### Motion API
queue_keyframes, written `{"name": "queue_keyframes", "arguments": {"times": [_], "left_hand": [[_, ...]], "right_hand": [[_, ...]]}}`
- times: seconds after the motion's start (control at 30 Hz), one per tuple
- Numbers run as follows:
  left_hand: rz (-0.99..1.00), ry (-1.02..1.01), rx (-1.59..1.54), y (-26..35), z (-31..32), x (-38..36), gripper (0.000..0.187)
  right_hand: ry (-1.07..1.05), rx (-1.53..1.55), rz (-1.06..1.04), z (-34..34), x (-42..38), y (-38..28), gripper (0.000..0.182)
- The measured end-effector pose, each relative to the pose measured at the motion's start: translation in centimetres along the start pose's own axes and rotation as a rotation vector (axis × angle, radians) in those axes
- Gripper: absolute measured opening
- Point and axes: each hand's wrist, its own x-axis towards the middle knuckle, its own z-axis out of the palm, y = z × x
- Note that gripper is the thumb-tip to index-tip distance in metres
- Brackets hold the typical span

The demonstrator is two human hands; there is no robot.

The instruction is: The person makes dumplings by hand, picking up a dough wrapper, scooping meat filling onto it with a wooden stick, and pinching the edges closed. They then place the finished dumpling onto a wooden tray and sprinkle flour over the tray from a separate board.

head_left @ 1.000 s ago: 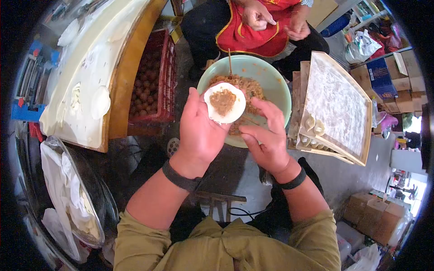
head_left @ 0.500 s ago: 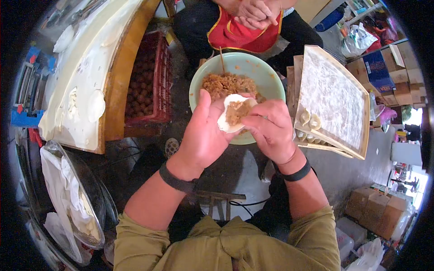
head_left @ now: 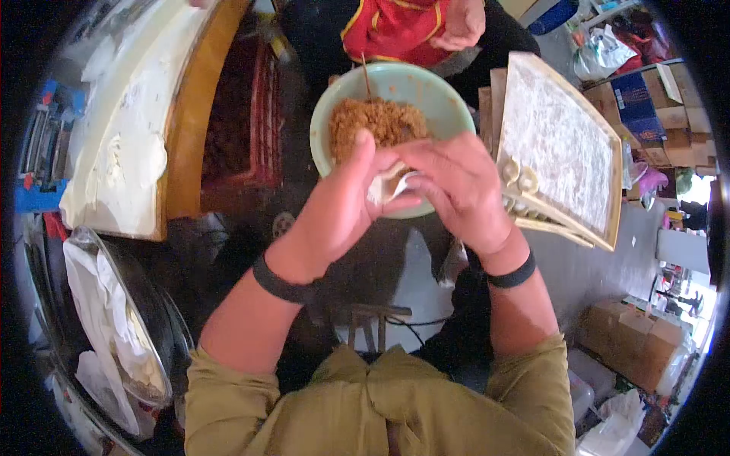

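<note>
A round white dumpling wrapper, bent partly closed around brown filling, is held between both hands. It rests in my left hand, whose thumb stands up while the fingers curl under the dough. From the other side, my right hand pinches its edge, and its fingers cover much of the far side. Just beyond the hands is a pale green bowl of minced filling, with a thin stick upright in it. To the right, a floured wooden-framed tray carries a few shaped dumplings at its near left corner.
At left is a floured board with sheets of dough, beside a red crate. A metal basin with white cloth sits lower left. Across the bowl, another person's hand hangs by a red apron. Cardboard boxes stand right.
The wrapper, spread flat with filling showing before, is now folded up, with my right hand further over it. The other person's clasped hands have parted. The view has shifted slightly.
</note>
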Motion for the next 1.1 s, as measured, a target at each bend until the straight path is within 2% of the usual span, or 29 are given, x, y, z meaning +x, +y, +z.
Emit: {"name": "queue_keyframes", "arguments": {"times": [0.17, 0.27, 0.37, 0.47, 0.57, 0.6, 0.7, 0.97, 1.0, 1.03, 1.1], "left_hand": [[-0.023, 0.007, 0.059, 0.0, 0.8, -0.6, 0.075], [0.039, -0.072, 0.198, -0.1, 1.0, -0.9, 0.083], [0.341, -0.091, 0.589, -0.5, 0.8, -0.9, 0.09], [0.558, -0.024, 0.789, -1.0, 0.7, -0.7, 0.072], [0.578, -0.038, 1.097, 0.4, 1.0, -1.0, 0.059], [0.605, 0.027, 1.061, 0.0, 1.4, -1.0, 0.049], [0.615, 0.055, 1.142, -0.2, 1.9, -1.0, 0.044], [0.619, 0.069, 1.109, -0.2, 2.3, -1.1, 0.031], [0.61, 0.087, 1.104, -0.4, 2.4, -1.1, 0.031], [0.536, 0.085, 0.939, -0.6, 2.5, -1.3, 0.033], [0.387, 0.075, 0.613, -0.8, 2.8, -1.6, 0.038]], "right_hand": [[-0.007, 0.053, 0.065, -0.4, -0.3, -0.8, 0.02], [0.011, 0.051, 0.069, -1.0, -0.3, -0.9, 0.016], [0.053, 0.076, 0.139, -1.6, 0.1, -1.9, 0.012], [0.083, 0.168, 0.257, -1.9, 0.1, -2.8, 0.009], [0.07, 0.215, 0.273, -2.0, 0.2, -3.4, 0.009], [0.071, 0.221, 0.269, -2.0, 0.2, -3.5, 0.009], [0.086, 0.203, 0.249, -1.9, 0.2, -3.3, 0.01], [0.118, 0.207, 0.251, -2.0, 0.1, -3.3, 0.016], [0.104, 0.194, 0.248, -2.0, -0.2, -3.0, 0.021], [0.09, 0.18, 0.246, -2.0, -0.5, -2.8, 0.028], [0.21, 0.359, 0.292, -2.0, -0.8, -2.4, 0.053]]}}
